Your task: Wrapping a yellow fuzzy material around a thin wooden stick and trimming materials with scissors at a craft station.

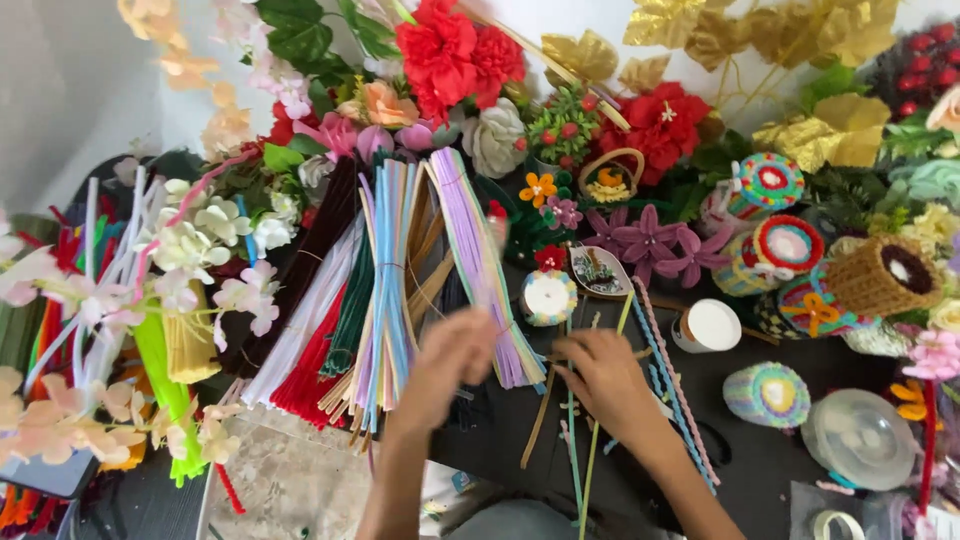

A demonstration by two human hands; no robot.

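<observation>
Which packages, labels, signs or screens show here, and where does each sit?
No labels, signs or screens show.
Clear plastic tub: right, on the dark table, round, lidded, translucent.
White-capped small jar: right of the right hand, round.
Left hand: blurred, by the pipe-cleaner bundles.

A dark bench [770, 450] carries bundles of pipe cleaners [390, 290] fanned out side by side in purple, blue, green, red, white and brown. Loose stems [680, 400] lie scattered near the middle. To the right stand small woven pots [768, 394], a white cup [708, 325], a clear lid [860, 438] and a wicker basket [885, 276]. Artificial flowers [650, 125] crowd the far edge.
</observation>
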